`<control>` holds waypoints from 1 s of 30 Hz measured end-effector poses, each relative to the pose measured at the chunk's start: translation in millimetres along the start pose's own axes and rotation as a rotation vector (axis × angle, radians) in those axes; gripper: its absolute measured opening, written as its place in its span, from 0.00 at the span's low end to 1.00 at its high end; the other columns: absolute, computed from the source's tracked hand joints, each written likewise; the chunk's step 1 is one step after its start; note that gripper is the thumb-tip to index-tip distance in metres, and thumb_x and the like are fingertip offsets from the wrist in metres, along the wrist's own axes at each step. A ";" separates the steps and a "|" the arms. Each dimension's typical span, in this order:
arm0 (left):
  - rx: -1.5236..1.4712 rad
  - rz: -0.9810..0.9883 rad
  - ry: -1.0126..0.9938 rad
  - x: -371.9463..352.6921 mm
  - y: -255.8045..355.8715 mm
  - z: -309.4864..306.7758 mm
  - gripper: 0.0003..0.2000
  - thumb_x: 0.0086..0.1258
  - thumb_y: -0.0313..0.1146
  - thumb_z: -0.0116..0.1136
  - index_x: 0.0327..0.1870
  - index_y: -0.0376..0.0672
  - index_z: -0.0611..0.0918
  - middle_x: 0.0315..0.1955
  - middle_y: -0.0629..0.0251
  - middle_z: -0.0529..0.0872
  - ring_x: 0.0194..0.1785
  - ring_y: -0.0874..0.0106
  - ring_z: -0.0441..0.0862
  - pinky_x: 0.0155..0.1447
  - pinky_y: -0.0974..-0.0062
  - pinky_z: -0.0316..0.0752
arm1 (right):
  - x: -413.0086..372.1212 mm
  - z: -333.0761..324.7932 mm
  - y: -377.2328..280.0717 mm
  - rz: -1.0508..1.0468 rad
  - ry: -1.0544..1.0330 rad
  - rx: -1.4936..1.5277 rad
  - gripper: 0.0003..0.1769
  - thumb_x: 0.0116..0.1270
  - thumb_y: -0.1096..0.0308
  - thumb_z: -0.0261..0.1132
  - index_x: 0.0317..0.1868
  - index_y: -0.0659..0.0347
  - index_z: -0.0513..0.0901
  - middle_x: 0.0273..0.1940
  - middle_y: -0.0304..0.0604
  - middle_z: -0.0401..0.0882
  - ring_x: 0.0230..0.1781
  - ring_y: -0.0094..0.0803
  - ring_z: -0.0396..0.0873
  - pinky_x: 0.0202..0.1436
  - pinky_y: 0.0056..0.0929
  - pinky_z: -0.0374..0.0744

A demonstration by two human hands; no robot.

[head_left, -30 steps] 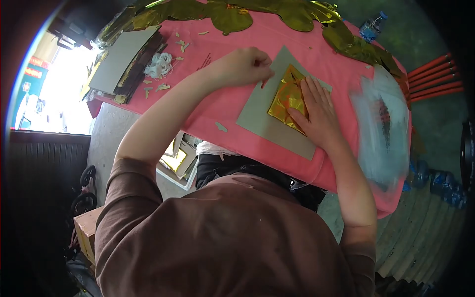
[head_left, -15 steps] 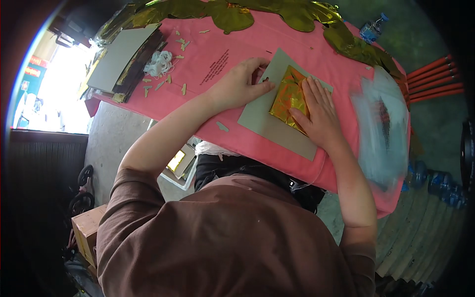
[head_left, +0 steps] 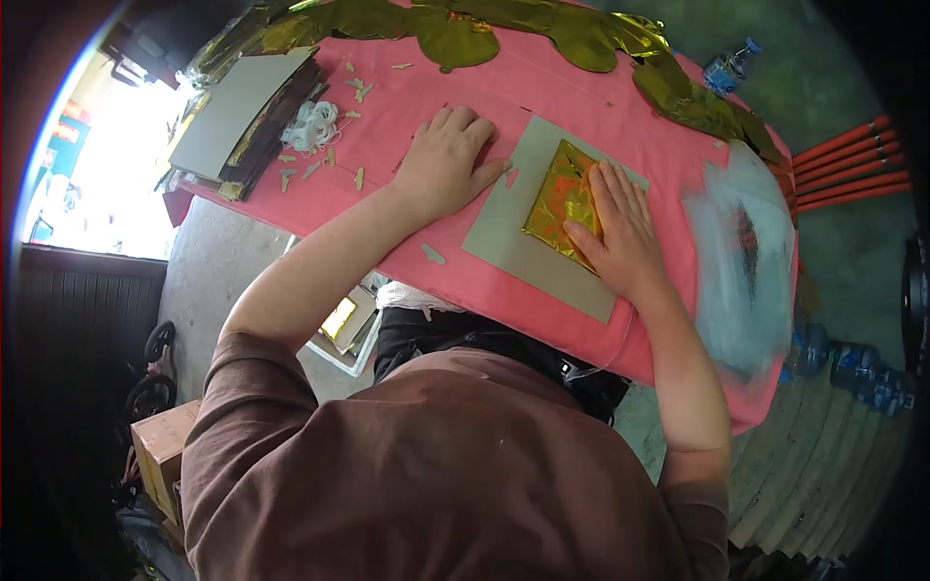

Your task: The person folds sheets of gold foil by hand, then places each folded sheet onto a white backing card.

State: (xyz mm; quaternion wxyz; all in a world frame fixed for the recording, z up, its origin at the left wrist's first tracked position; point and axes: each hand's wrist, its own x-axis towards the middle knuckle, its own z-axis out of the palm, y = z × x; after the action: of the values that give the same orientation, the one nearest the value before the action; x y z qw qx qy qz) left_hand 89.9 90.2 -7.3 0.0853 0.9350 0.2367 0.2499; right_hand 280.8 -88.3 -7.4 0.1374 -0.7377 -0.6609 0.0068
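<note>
A pink cloth (head_left: 581,87) covered the table. At the upper left of the frame lay a stack of grey card sheets (head_left: 232,111), with a tangle of white string (head_left: 312,126) and small pale scraps (head_left: 320,167) just beside it. Crumpled gold-green foil (head_left: 455,29) ran along the top edge. A water bottle (head_left: 728,66) sat at the upper right, above orange rods (head_left: 843,165). A blurred clear plastic sheet (head_left: 751,261) draped over the cloth's right end. More bottles (head_left: 867,373) lay at the lower right, and a brown carton (head_left: 155,450) stood at the lower left.
</note>
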 end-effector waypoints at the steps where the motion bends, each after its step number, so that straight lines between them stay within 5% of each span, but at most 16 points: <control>1: -0.003 -0.008 -0.011 -0.1 -0.8 1.0 0.16 0.60 0.43 0.62 0.42 0.43 0.78 0.41 0.59 0.76 0.50 0.59 0.73 0.51 0.59 0.70 | -0.4 0.4 -0.1 0.000 -0.001 0.000 0.41 0.67 0.46 0.54 0.71 0.65 0.56 0.72 0.54 0.52 0.75 0.45 0.48 0.75 0.43 0.46; 10: -0.230 0.015 0.012 2.7 -6.0 3.9 0.09 0.64 0.31 0.59 0.41 0.38 0.78 0.30 0.59 0.77 0.38 0.59 0.77 0.45 0.64 0.73 | 0.2 1.3 0.9 0.007 -0.010 -0.018 0.41 0.68 0.45 0.53 0.71 0.64 0.55 0.72 0.54 0.51 0.75 0.44 0.47 0.76 0.43 0.45; 16: -0.231 0.033 0.035 4.3 4.9 -2.4 0.07 0.64 0.28 0.56 0.42 0.39 0.79 0.32 0.56 0.78 0.37 0.57 0.78 0.43 0.64 0.75 | 0.0 0.7 -0.2 0.015 -0.015 -0.012 0.41 0.68 0.45 0.53 0.72 0.64 0.55 0.72 0.53 0.51 0.75 0.43 0.47 0.76 0.43 0.45; 23: -0.245 0.153 0.011 6.6 8.9 -6.7 0.09 0.63 0.28 0.55 0.42 0.39 0.79 0.32 0.56 0.77 0.35 0.57 0.79 0.40 0.64 0.76 | -0.2 2.0 1.5 0.011 -0.004 -0.006 0.41 0.68 0.44 0.53 0.71 0.64 0.55 0.73 0.53 0.51 0.75 0.43 0.47 0.75 0.43 0.46; 30: -0.239 0.020 -0.128 1.9 25.6 -20.6 0.09 0.57 0.29 0.56 0.38 0.37 0.78 0.31 0.54 0.80 0.36 0.56 0.81 0.41 0.61 0.76 | -0.4 0.7 -0.2 0.008 0.012 0.021 0.41 0.68 0.44 0.53 0.71 0.64 0.56 0.72 0.54 0.52 0.75 0.43 0.48 0.75 0.43 0.46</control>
State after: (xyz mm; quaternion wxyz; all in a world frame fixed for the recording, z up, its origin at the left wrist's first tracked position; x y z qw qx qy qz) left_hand 91.1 69.7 18.4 0.2086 0.9345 0.1898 0.2171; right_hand 280.4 -88.6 -8.1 0.1492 -0.7389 -0.6571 0.0100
